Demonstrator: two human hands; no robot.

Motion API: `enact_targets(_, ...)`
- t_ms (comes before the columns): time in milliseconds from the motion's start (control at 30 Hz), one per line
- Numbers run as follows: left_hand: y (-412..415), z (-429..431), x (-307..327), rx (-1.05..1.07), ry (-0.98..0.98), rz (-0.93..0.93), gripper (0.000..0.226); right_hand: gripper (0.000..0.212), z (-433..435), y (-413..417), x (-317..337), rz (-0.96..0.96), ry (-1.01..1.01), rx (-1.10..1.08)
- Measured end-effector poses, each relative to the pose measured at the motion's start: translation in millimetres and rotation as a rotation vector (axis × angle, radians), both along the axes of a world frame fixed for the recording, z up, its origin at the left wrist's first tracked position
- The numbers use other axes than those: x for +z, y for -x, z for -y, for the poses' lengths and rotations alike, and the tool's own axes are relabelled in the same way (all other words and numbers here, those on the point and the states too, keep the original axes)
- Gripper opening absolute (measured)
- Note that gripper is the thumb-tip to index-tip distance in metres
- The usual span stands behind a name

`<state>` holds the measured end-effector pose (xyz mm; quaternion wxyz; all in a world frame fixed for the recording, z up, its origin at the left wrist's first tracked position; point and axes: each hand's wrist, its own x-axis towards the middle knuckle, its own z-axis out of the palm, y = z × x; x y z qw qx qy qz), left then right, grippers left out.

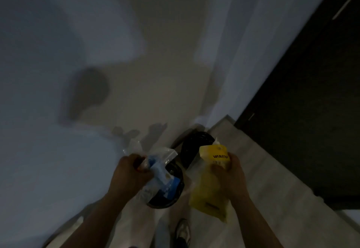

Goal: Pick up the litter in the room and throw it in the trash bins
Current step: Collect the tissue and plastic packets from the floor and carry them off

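My left hand point(129, 171) grips a bunch of clear and blue plastic wrappers point(161, 171) held over a black trash bin point(175, 197) on the floor. A second black mesh bin point(191, 148) stands just behind it, against the wall corner. My right hand point(230, 175) holds a yellow plastic bag point(209, 189) printed "WAITU", hanging to the right of the bins. The picture is dim and blurred.
A pale wall point(97, 53) fills the left and centre. A dark door or cabinet point(311, 111) stands at the right. Light wood floor point(272, 179) runs beside it. A shoe point(183, 232) shows at the bottom.
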<state>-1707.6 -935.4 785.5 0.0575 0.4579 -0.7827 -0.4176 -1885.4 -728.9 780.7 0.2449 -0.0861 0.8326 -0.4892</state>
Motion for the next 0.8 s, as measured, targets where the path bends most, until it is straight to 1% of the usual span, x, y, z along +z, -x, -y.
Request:
enact_targets(200, 25, 18, -65, 0.054, -0.134, 0.156, 0.022, 0.050, 19, 39, -60, 0.091, -0.134, 0.025)
enact_targets(333, 41, 33, -117, 0.036, -0.190, 0.280, 0.027, 0.057, 32, 56, -104, 0.128, -0.191, -0.016)
enact_targets(433, 49, 44, -163, 0.032, -0.241, 0.366, 0.028, 0.056, 42, 64, -142, 0.147, -0.233, -0.016)
enact_targets(500, 51, 49, -198, 0.015, -0.254, 0.397, 0.026, 0.053, 50, 68, -170, 0.149, -0.265, 0.015)
enact_targets(600, 55, 53, -250, -0.014, -0.323, 0.426, 0.024, 0.052, 57, 68, -213, 0.157, -0.315, 0.026)
enact_targets(700, 60, 53, -303, -0.054, -0.340, 0.486, 0.031, 0.052, 59, 64, -255, 0.168, -0.361, 0.041)
enact_targets(800, 65, 53, -351, -0.114, -0.355, 0.501, 0.030, 0.054, 58, 61, -295, 0.180, -0.390, 0.022)
